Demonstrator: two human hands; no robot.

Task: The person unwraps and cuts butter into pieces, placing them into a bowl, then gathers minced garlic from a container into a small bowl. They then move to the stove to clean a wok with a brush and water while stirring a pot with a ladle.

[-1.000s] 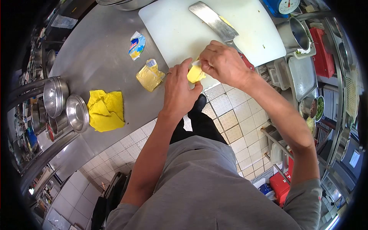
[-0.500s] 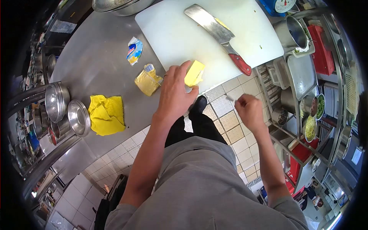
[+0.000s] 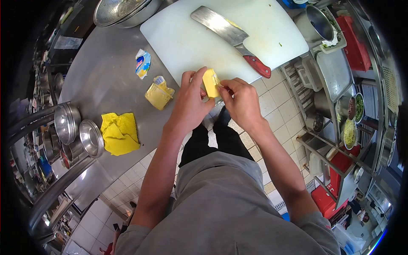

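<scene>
My left hand (image 3: 188, 101) grips a yellow block of butter (image 3: 210, 83) from its left side, fingers at the top and thumb below, by the near edge of the white cutting board (image 3: 182, 46). Against the block's right face, my right hand (image 3: 242, 102) is closed in a pinch. Whatever lies between its fingertips is too small to make out. A cleaver (image 3: 221, 26) with a red handle rests on the board beyond my hands. Left of my left hand sit a crumpled gold wrapper (image 3: 158, 95) and a torn blue-and-white wrapper piece (image 3: 143, 63).
A folded yellow cloth (image 3: 120, 134) lies on the steel table (image 3: 102, 72). Stacked metal bowls (image 3: 91, 138) stand at its left edge. A colander (image 3: 123, 10) is at the back. To the right, a rack holds a steel tray (image 3: 334, 74) and a metal pot (image 3: 314, 25).
My right hand has come left from over the floor, where it held a small pale scrap, to the butter's side. The butter is now turned more upright in my left hand.
</scene>
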